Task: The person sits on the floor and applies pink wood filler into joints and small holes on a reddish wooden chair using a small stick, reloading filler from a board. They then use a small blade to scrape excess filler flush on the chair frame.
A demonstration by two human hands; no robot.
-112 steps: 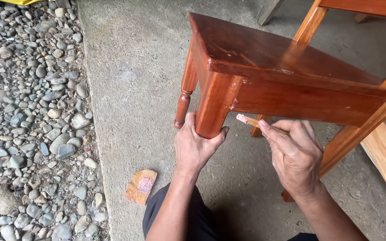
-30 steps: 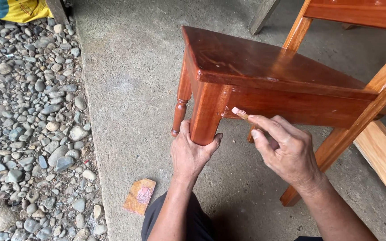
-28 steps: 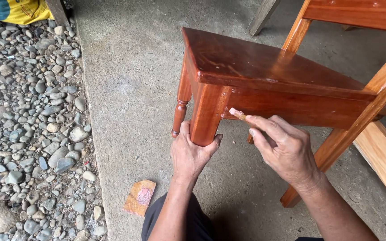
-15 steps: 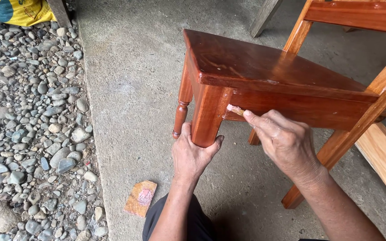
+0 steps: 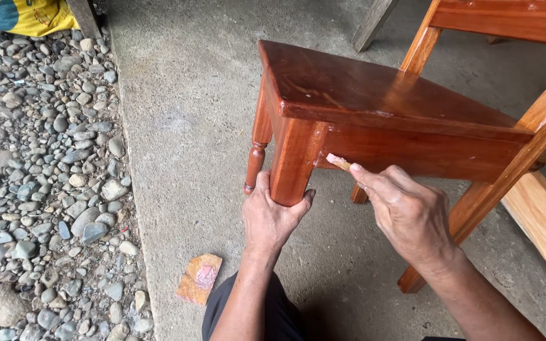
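Since a moment ago the right hand (image 5: 409,215) has edged its small stick (image 5: 338,162) left to the stool (image 5: 374,95) apron at centre, fingers pinching it; left hand (image 5: 272,218) stays clasped round the leg (image 5: 292,161).

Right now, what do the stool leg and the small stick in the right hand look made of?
Stool leg: looks like solid wood, reddish-brown, glossy varnish, judging by the sheen. Left hand grips its foot. Stick in right hand: pale, probably wood or a filler-coated tool; too small to tell.

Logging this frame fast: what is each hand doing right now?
Left hand: closed around the bottom of the stool leg.
Right hand: pinching a small stick, tip at the stool's side rail.
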